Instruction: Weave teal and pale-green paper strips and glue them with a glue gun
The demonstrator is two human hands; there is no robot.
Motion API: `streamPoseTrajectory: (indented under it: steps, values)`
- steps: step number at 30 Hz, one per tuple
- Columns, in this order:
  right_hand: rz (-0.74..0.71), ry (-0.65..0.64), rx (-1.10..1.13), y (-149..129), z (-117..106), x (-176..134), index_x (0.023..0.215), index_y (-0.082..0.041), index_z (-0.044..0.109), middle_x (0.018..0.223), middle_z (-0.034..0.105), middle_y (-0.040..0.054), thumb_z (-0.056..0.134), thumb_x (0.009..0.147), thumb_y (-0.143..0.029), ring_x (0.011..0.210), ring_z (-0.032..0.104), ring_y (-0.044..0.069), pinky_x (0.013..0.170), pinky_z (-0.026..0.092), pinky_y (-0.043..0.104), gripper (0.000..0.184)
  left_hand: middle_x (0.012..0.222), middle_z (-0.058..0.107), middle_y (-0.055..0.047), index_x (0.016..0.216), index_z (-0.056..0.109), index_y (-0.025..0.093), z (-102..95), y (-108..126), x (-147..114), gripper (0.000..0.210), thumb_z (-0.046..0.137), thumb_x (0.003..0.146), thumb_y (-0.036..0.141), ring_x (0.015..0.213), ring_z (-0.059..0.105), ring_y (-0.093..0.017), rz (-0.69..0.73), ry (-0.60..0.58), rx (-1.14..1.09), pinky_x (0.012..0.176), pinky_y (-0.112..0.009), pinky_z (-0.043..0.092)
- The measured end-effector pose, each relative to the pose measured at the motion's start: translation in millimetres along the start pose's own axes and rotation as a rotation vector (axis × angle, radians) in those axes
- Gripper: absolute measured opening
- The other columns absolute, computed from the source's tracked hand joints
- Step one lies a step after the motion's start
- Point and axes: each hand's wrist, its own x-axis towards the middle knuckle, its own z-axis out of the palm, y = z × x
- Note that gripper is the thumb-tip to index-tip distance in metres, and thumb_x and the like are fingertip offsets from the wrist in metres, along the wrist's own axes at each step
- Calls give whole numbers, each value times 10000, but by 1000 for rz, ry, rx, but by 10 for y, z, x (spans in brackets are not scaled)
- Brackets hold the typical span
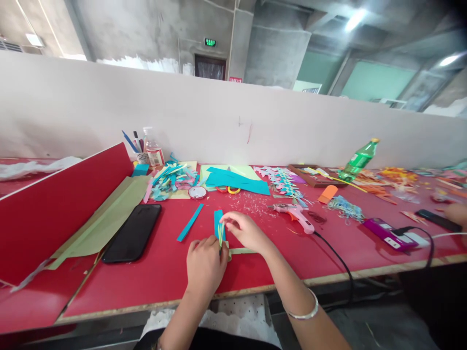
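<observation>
My left hand (206, 262) rests low over the red table, fingers closed on a narrow folded paper strip (221, 232) in pale green and blue that stands up from the grip. At the upper tip of that strip, the curled fingers of my right hand (246, 231) pinch in from the right; the exact contact is small and partly hidden. Behind the strip lies a flat blue paper strip (218, 217). A pale green strip (243, 251) extends rightward from under my hands. Another blue strip (190, 222) lies apart to the left.
A black phone (132, 233) lies left, beside green paper sheets (105, 218). To the right are a pink glue gun (296, 216) with its cord, a purple power strip (389, 234) and a green bottle (359, 160). Paper scraps (171, 180) and a tape roll (197, 192) sit behind.
</observation>
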Motion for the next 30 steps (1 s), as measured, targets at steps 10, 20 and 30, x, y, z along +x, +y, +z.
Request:
streamPoseTrajectory:
  steps: [10,20,30]
  values:
    - [-333,-299,-409,155,446,819,1148,-199,518,1168,511,76,402,765,-2,1069,454,159,930,332,327,447,664,626,-20,668,588,182,27,-15,-22,258,383,825,182,655,582,-168,-39,1,-56,679,-313,327]
    - [-229,-186,-458,133,554,838,1103,-207,540,1063,568,60,531,789,-175,981,515,161,833,403,284,316,636,615,-11,648,567,183,32,-18,-5,232,400,807,167,631,577,-168,-30,16,-49,671,-305,333]
    - [-159,-123,-432,299,505,839,1021,-176,565,858,574,36,562,760,-165,754,539,130,704,412,250,261,632,617,-17,657,580,185,16,-12,-20,275,369,833,206,612,576,-174,-15,-9,0,657,-309,339]
